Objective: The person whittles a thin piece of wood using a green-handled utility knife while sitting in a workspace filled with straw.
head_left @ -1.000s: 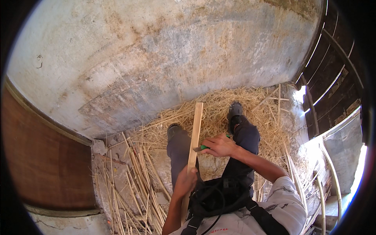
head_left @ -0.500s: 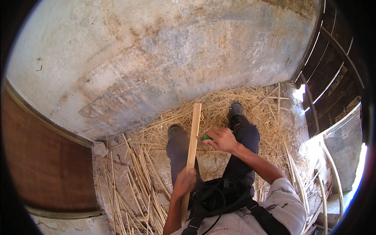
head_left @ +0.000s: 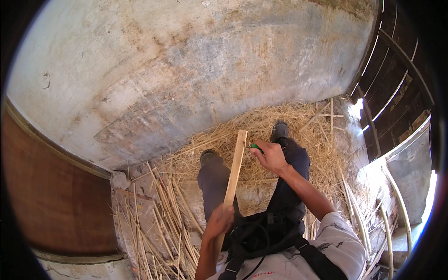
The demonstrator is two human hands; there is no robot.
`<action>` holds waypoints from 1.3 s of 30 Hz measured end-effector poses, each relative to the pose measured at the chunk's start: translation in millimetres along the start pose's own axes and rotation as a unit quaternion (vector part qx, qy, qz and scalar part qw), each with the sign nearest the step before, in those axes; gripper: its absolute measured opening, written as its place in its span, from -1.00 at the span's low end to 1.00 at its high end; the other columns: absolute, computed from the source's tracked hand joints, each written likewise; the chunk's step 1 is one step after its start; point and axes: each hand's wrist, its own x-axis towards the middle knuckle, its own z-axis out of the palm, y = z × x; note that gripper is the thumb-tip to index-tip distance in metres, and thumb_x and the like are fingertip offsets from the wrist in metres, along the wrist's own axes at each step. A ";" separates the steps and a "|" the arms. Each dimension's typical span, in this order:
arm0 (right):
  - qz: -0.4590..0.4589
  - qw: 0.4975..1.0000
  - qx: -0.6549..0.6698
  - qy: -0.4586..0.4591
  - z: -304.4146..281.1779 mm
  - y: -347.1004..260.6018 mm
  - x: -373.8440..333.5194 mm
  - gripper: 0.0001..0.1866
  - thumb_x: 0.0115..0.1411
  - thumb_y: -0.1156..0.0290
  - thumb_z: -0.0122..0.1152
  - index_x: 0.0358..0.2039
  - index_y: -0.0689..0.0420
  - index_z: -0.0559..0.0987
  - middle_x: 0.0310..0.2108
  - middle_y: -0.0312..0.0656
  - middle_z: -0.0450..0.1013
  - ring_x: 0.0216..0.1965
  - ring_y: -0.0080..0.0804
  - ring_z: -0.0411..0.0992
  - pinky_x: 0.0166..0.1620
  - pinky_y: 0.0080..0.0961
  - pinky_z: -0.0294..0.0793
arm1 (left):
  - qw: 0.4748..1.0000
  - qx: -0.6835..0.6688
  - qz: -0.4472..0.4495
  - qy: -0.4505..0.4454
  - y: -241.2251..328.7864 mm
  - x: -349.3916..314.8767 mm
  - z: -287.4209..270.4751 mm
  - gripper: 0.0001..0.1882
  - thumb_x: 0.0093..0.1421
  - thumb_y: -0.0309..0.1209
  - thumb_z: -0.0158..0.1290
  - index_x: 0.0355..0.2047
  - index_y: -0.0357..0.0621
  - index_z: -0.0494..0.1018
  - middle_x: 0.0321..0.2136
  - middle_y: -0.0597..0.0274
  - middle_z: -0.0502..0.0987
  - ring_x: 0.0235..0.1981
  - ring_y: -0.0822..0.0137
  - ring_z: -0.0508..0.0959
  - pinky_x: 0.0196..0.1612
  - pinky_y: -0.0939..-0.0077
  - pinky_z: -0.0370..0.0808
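My left hand [head_left: 221, 220] is wrapped round the lower part of a long, pale, flat wooden slat [head_left: 236, 173], which slants up between my knees. Its lower end runs back beside my left forearm. In my right hand [head_left: 271, 155] is a green-handled tool [head_left: 256, 146] with a small metal end. That end sits against the right edge of the slat, near its top. A pale curl seems to be at the contact, but it is too small to make out.
Curly pale shavings [head_left: 298, 122] cover the floor round my shoes [head_left: 280, 129]. Thin split sticks [head_left: 170, 214] lie in a heap at my left. A stained wall [head_left: 224, 70] rises ahead, a brown panel [head_left: 56, 186] stands left, and long bent strips [head_left: 396, 200] lean at right.
The tool and my right hand have moved up along the slat toward its top end. The slat's top has tilted slightly right and dropped a little. My left hand keeps its hold.
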 end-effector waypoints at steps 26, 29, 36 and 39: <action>-0.035 0.998 -0.025 0.042 -7.8 3.9 1.4 -0.66 0.42 0.13 0.16 -0.27 0.19 0.58 -0.46 0.03 0.52 -0.47 0.11 0.52 -0.40 -0.07 0.49 | 0.999 0.027 -0.007 -0.046 5.4 -1.6 -7.9 -0.78 0.53 -0.24 -0.04 -0.21 -0.10 0.37 -0.65 0.48 0.28 -0.76 0.61 0.24 -0.71 0.63 0.16; 0.175 0.979 0.005 0.106 -16.1 44.4 14.6 -0.60 0.47 0.13 0.06 -0.29 0.23 0.58 -0.54 0.09 0.48 -0.47 0.18 0.49 -0.38 -0.01 0.45 | 0.994 0.091 -0.024 -0.062 -12.1 -8.7 -7.7 -0.77 0.52 -0.21 -0.02 -0.22 -0.09 0.38 -0.65 0.49 0.28 -0.74 0.61 0.23 -0.70 0.63 0.15; 0.158 0.979 0.049 0.120 -26.2 26.2 16.2 -0.62 0.50 0.12 -0.01 -0.19 0.21 0.55 -0.57 0.12 0.42 -0.43 0.20 0.49 -0.34 -0.06 0.39 | 0.998 0.027 -0.033 -0.054 -7.8 -10.1 -11.4 -0.74 0.51 -0.16 -0.01 -0.20 -0.08 0.41 -0.66 0.50 0.27 -0.74 0.62 0.23 -0.69 0.64 0.15; 0.177 0.978 0.095 0.057 -29.3 5.4 11.9 -0.64 0.50 0.13 0.00 -0.11 0.20 0.51 -0.52 0.14 0.45 -0.39 0.21 0.50 -0.31 -0.07 0.42 | 0.999 -0.026 -0.008 -0.028 -8.6 -6.2 -8.9 -0.76 0.52 -0.19 -0.03 -0.17 -0.08 0.41 -0.66 0.50 0.26 -0.75 0.62 0.23 -0.70 0.64 0.15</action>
